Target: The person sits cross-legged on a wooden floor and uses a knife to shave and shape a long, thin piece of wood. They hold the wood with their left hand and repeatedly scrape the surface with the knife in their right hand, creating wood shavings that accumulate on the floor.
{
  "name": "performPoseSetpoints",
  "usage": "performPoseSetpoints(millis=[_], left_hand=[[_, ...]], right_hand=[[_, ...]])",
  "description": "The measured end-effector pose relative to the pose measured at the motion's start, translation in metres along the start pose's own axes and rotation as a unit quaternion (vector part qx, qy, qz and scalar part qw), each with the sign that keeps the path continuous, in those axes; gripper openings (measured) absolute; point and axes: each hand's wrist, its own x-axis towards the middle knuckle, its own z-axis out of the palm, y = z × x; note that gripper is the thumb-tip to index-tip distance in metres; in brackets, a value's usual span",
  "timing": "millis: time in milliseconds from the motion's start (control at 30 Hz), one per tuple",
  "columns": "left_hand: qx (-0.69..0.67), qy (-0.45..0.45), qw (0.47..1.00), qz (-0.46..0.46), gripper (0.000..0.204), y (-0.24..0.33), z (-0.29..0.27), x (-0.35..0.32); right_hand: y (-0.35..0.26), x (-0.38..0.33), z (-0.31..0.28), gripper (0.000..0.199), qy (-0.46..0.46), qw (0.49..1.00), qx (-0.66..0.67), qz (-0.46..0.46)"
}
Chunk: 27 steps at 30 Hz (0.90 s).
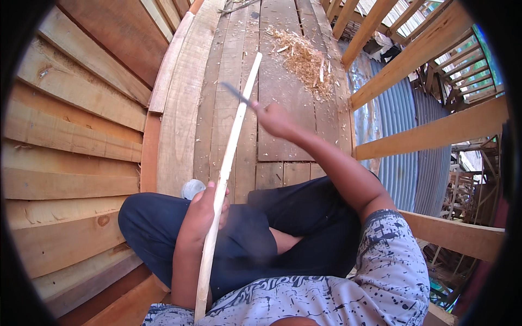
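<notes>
A long pale wooden stick (234, 136) runs slantwise from my chest out over the plank floor. My left hand (207, 209) is wrapped round its lower half, above my crossed legs. Farther out, my right hand (273, 118) is closed on the handle of a knife (235, 92). The knife's dark blade crosses the stick near its far end and points to the left; motion blurs it a little. Whether the edge touches the wood I cannot tell. The knife's handle is mostly hidden in my fist.
A heap of wood shavings (307, 62) lies on the floor (283, 136) at the far right, with loose chips around it. By my left knee stands a small whitish round object (192, 189). A plank wall (81, 125) rises at left, a wooden railing (429, 130) at right, with corrugated metal sheets (397, 146) beyond.
</notes>
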Motion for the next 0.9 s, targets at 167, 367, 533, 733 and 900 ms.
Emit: performPoseSetpoints(millis=[167, 367, 533, 733, 900], left_hand=[[-0.007, -0.001, 1.0, -0.014, 0.041, 0.002, -0.002, 0.001], [0.018, 0.005, 1.0, -0.015, 0.041, -0.002, 0.002, 0.004], [-0.025, -0.019, 0.999, -0.008, 0.04, 0.003, -0.007, 0.001], [-0.038, -0.011, 0.999, -0.003, 0.041, 0.005, -0.007, 0.0], [-0.006, 0.007, 1.0, 0.021, 0.044, 0.004, -0.007, -0.001]], right_hand=[[-0.016, -0.031, 0.02, 0.076, -0.069, 0.993, -0.01, -0.099], [0.004, 0.002, 0.016, 0.076, 0.018, 0.999, -0.012, -0.028], [-0.02, -0.039, 0.024, 0.076, -0.047, 0.99, -0.005, -0.135], [-0.019, -0.032, 0.018, 0.077, -0.034, 0.998, 0.011, -0.049], [-0.008, -0.014, 0.008, 0.08, -0.001, 0.997, 0.015, -0.07]])
